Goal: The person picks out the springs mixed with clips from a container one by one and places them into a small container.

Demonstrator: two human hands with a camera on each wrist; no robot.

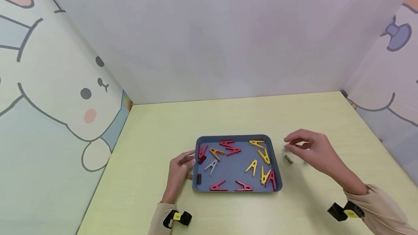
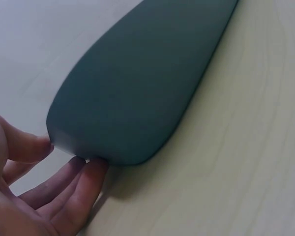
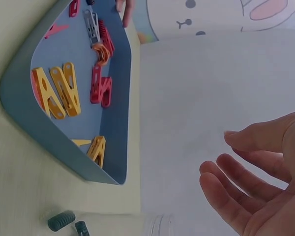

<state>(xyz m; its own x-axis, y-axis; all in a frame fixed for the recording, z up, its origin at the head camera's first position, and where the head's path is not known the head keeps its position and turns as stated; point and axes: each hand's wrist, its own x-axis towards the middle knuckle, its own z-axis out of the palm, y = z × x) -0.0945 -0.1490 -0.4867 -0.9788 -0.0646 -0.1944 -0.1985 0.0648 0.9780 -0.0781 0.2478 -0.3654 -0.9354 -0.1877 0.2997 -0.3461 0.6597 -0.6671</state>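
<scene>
A blue-grey tray [image 1: 236,137] stands on the table, with several plastic clothespins spread inside: red [image 1: 244,186], yellow [image 1: 251,167], one orange [image 1: 216,153] and one grey [image 1: 211,167]. A dark spring [image 1: 199,179] lies by its left wall. At the tray's left end my left hand [image 1: 180,169] holds the edge, thumb at the rim and fingers [image 2: 91,179] against the outer wall. To the right of the tray, my right hand [image 1: 310,150] hovers with thumb and fingers apart and nothing between them. Beneath it is a clear jar [image 3: 160,225] with dark springs [image 3: 61,221] near its base.
The pale wooden table [image 1: 163,126] meets a plain wall [image 1: 209,46] at the back. Side panels with cartoon animals [image 1: 65,100] stand to the left and right. A wrist camera [image 1: 345,211] is strapped on each sleeve.
</scene>
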